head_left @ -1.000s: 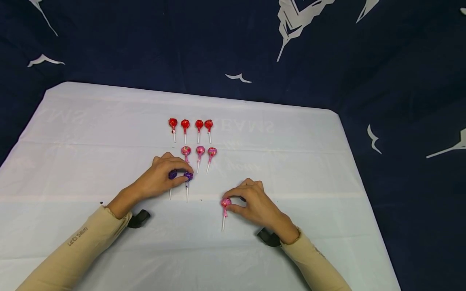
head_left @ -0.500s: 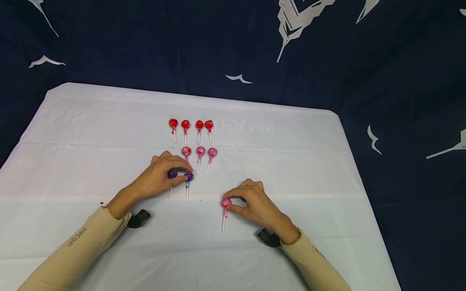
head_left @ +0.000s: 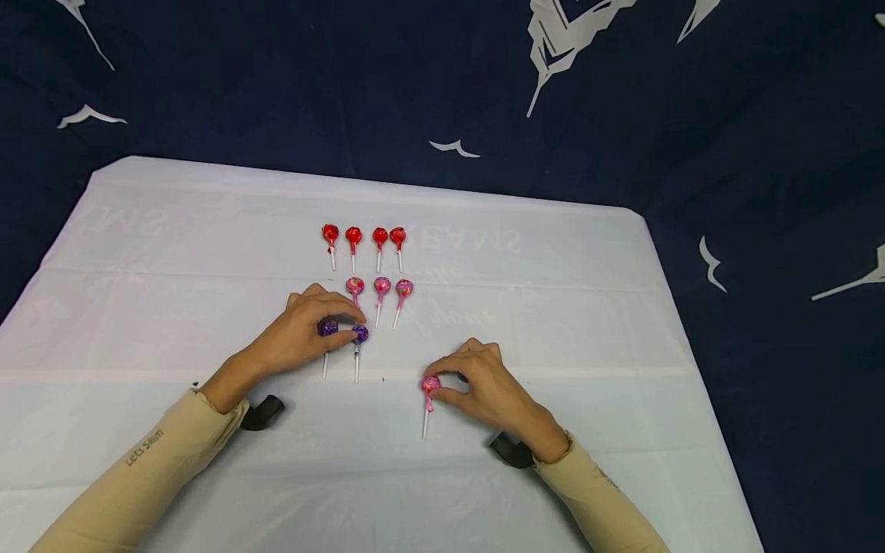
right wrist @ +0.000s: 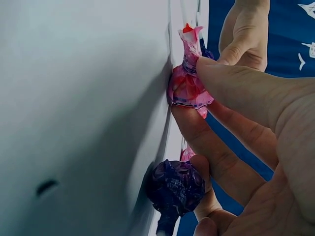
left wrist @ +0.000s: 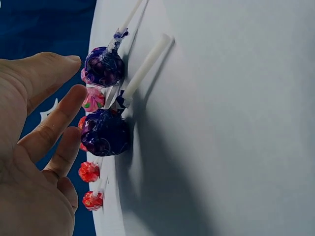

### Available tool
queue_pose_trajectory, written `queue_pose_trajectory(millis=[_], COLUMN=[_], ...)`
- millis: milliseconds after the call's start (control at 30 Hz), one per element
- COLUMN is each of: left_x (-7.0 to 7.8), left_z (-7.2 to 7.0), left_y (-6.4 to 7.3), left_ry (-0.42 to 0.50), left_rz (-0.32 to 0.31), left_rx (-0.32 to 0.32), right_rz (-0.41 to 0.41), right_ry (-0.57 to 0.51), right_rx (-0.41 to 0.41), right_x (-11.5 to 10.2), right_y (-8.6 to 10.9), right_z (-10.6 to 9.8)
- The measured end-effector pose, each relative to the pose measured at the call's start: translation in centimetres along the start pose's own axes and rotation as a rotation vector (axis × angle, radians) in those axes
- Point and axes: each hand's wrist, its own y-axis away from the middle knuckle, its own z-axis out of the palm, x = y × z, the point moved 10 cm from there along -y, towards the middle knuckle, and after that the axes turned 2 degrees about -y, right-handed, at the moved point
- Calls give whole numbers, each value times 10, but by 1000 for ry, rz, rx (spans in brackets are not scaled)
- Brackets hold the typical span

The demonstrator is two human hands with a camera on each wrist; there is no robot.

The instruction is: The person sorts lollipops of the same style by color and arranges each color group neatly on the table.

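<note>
My left hand [head_left: 307,330] hovers with thumb and index finger spread at the head of a purple lollipop [head_left: 360,334]; the thumb tip overlaps it in the head view. A second purple lollipop [head_left: 328,328] lies under that hand's arch, by its other fingers in the left wrist view. My right hand [head_left: 480,384] pinches a pink lollipop [head_left: 431,384] by its head between thumb and index finger, its stick toward me. Beside the right hand's lower fingers is another purple lollipop [right wrist: 175,187], mostly hidden by the hand in the head view.
A row of several red lollipops [head_left: 354,236] lies toward the far side of the white-covered table [head_left: 588,322]. Nearer is a row of pink lollipops [head_left: 382,285], one partly behind the left fingers. A dark blue cloth [head_left: 276,84] with white prints hangs behind.
Little differs. Both hands stay in place, with only a slight shift of the left fingers beside the purple lollipop and of the camera view.
</note>
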Motion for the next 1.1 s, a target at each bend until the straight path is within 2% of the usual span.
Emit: queue_pose_trajectory(millis=[467, 833, 1100], left_x=[-1, -18, -33], left_z=[-5, -10, -12], left_y=[3, 18, 28], left_ry=[11, 94, 201], left_rz=[6, -70, -129], left_rx=[34, 69, 94], right_rz=[-7, -4, -13], right_ry=[-5, -7, -4], right_rx=[11, 18, 22], right_x=[-1, -1, -2], right_y=[1, 1, 1], right_z=[-1, -1, -1])
